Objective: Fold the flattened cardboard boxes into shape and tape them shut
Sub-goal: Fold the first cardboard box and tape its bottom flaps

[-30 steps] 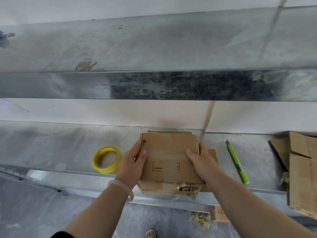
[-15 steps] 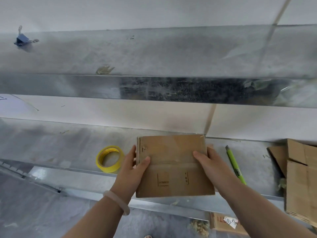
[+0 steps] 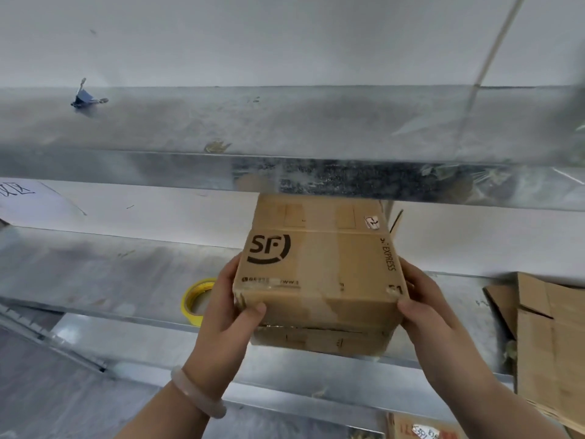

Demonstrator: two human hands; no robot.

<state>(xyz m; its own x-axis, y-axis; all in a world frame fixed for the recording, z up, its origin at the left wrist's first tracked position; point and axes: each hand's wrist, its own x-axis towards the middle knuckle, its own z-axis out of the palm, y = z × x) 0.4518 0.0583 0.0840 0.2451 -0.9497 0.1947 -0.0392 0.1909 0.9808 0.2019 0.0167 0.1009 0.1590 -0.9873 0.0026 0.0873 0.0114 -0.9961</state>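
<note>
Head view, far left: what shows there? [A]

A small blue clip lies on the upper metal shelf. Lower down, a white sheet with dark handwriting shows against the wall. [B]

And moving in along the lower shelf? [A]

A roll of yellow tape lies flat near its front edge, partly hidden behind the person's left hand. That wrist carries a pale bangle. [B]

What does that hand have? [A]

The cardboard box. The thumb is curled onto the near face at the near left corner and the fingers lie along the left side, so the hand grips the box. [B]

Where is the box? [A]

It is folded into shape and held up in the middle of the view, over the lower shelf's front edge. Its far end sits close under the upper shelf's lip. The top face bears a black SF logo and a paler strip running front to back; whether that strip is tape cannot be told. Another cardboard face shows beneath the near edge, and it is unclear whether it belongs to the same box. [B]

The other side? [A]

The right hand mirrors the left, with the thumb hooked over the near right corner and the fingers along the right side, holding the box. Well to the right, flattened cardboard lies on the lower shelf. [B]
</note>
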